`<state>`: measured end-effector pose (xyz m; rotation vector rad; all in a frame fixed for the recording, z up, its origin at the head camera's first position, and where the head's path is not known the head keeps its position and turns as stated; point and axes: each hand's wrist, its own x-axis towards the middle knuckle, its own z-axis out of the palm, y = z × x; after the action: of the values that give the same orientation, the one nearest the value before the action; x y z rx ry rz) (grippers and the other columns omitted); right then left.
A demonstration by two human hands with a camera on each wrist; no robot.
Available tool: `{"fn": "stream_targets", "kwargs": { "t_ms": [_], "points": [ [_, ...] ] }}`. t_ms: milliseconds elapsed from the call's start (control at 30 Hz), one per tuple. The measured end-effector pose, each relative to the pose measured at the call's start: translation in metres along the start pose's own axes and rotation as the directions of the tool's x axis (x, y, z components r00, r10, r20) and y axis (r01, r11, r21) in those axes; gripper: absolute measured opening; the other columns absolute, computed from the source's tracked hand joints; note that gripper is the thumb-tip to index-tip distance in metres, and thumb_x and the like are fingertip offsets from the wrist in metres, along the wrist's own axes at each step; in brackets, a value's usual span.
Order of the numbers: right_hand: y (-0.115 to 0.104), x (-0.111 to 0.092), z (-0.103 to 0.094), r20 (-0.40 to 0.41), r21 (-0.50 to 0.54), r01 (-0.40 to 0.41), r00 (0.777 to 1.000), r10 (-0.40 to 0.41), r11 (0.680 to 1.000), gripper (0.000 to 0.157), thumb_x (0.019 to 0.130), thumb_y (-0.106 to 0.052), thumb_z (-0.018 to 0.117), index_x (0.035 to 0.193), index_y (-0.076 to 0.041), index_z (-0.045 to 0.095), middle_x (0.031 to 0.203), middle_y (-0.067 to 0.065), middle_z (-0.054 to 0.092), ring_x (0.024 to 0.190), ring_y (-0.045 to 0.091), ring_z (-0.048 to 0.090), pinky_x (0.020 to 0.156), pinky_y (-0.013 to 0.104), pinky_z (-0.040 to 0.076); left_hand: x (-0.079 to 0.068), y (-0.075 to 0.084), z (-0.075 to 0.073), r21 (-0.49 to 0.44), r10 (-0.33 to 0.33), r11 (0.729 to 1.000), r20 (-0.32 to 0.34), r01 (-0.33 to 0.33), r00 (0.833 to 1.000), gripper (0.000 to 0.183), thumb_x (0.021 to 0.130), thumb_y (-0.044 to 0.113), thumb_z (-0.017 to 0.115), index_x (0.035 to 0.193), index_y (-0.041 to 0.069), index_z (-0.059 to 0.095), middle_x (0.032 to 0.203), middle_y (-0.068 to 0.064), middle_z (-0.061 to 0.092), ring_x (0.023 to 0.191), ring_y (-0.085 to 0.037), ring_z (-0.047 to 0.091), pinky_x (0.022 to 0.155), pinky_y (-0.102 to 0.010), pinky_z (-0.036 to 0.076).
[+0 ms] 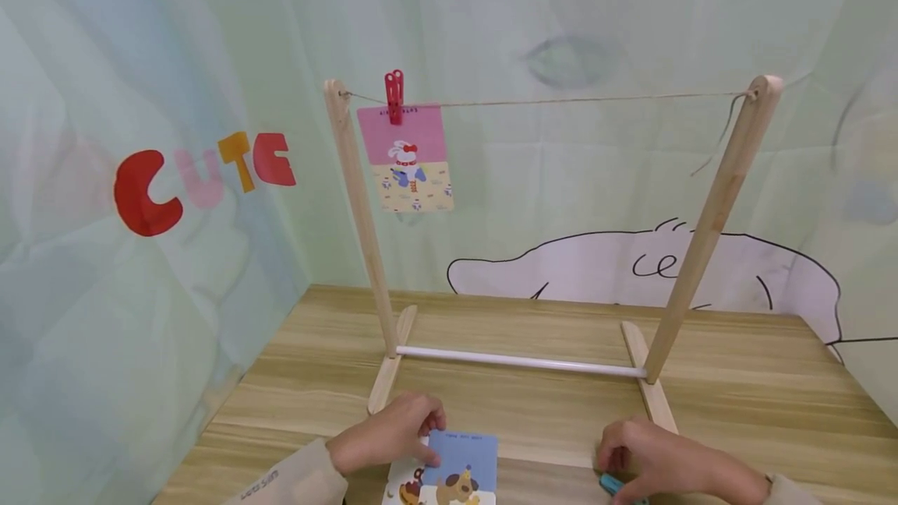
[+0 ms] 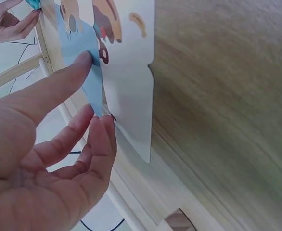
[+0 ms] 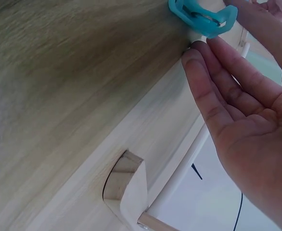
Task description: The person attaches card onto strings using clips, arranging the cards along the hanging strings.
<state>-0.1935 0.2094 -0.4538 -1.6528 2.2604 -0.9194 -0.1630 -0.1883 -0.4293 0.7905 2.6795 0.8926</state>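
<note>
At six o'clock, on the wood-grained tabletop [image 1: 547, 411], there is the blue card [image 1: 459, 450], thin and smooth, printed with a dog. It overlaps the white card [image 1: 402, 482], which has also a printed picture. The left hand [image 1: 393, 433], a little toward seven o'clock, pinches the blue card at its edge, thumb on the printed face. Between four and five o'clock, the right hand [image 1: 652, 454] holds the teal clip [image 3: 198, 21] in a narrow pinch, close to the tabletop.

I count two clips and three cards in sight. The red clip [image 1: 394, 97], at eleven o'clock, bites the pink-and-yellow card [image 1: 410, 170] on one thin, rough string [image 1: 561, 101]. The string is tied between two pale wooden posts [image 1: 715, 217], which have rounded tops; below are two wooden feet [image 1: 384, 382] and one smooth white rod [image 1: 519, 361].

Only the head view shows the hanging card and the red clip. The right wrist view lets me see the curved, shiny body of the teal clip, while the left wrist view shows the fingertips gathered at the card's edge.
</note>
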Motion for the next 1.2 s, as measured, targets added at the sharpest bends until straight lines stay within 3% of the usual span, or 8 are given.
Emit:
{"fn": "stream_targets", "kwargs": {
  "t_ms": [133, 367, 600, 800, 1200],
  "points": [
    [-0.001, 0.003, 0.002, -0.012, -0.04, -0.008, 1.0, 0.008, 0.999, 0.025, 0.074, -0.017, 0.09, 0.088, -0.011, 0.07, 0.084, -0.012, 0.063, 0.074, -0.007, 0.055, 0.058, 0.011, 0.048, 0.001, 0.0, 0.0, -0.007, -0.01, 1.0, 0.0, 0.01, 1.0, 0.034, 0.068, 0.009, 0.092, 0.086, 0.007, 0.063, 0.073, 0.004, 0.054, 0.067, -0.005, 0.049, 0.062, -0.02, 0.046],
    [-0.003, 0.002, 0.002, -0.014, -0.02, -0.04, 0.999, 0.039, 0.999, 0.021, 0.075, -0.017, 0.088, 0.085, -0.012, 0.071, 0.081, -0.014, 0.061, 0.071, -0.008, 0.053, 0.056, 0.012, 0.048, 0.001, 0.0, 0.002, -0.011, -0.017, 1.0, 0.002, 0.017, 1.0, 0.035, 0.068, 0.009, 0.092, 0.086, 0.008, 0.062, 0.073, 0.004, 0.054, 0.067, -0.004, 0.048, 0.062, -0.02, 0.046],
    [-0.002, -0.007, -0.005, -0.023, 0.084, -0.079, 0.996, 0.081, 0.993, 0.014, 0.082, -0.017, 0.084, 0.086, -0.012, 0.072, 0.082, -0.013, 0.063, 0.07, -0.006, 0.057, 0.054, 0.017, 0.051, 0.001, -0.001, 0.002, -0.024, -0.03, 0.999, 0.014, 0.03, 0.999, 0.035, 0.069, 0.009, 0.092, 0.087, 0.008, 0.062, 0.074, 0.005, 0.054, 0.067, -0.005, 0.049, 0.062, -0.02, 0.046],
    [-0.004, -0.016, -0.012, -0.032, 0.104, -0.1, 0.994, 0.103, 0.99, 0.014, 0.083, -0.017, 0.083, 0.086, -0.01, 0.071, 0.082, -0.014, 0.063, 0.07, -0.007, 0.056, 0.053, 0.019, 0.051, 0.001, 0.0, 0.001, -0.015, -0.026, 1.0, 0.012, 0.026, 1.0, 0.035, 0.069, 0.009, 0.092, 0.087, 0.008, 0.062, 0.075, 0.005, 0.054, 0.068, -0.004, 0.049, 0.063, -0.02, 0.046],
    [-0.005, -0.021, -0.015, 0.029, 0.211, -0.103, 0.995, 0.099, 0.972, 0.01, 0.087, -0.011, 0.078, 0.083, -0.007, 0.07, 0.079, -0.017, 0.063, 0.067, -0.01, 0.053, 0.049, 0.019, 0.051, 0.002, -0.001, 0.0, 0.003, -0.009, 1.0, 0.012, 0.009, 1.0, 0.035, 0.069, 0.01, 0.092, 0.086, 0.008, 0.062, 0.073, 0.005, 0.053, 0.066, -0.004, 0.048, 0.062, -0.019, 0.045]
  ]
}}
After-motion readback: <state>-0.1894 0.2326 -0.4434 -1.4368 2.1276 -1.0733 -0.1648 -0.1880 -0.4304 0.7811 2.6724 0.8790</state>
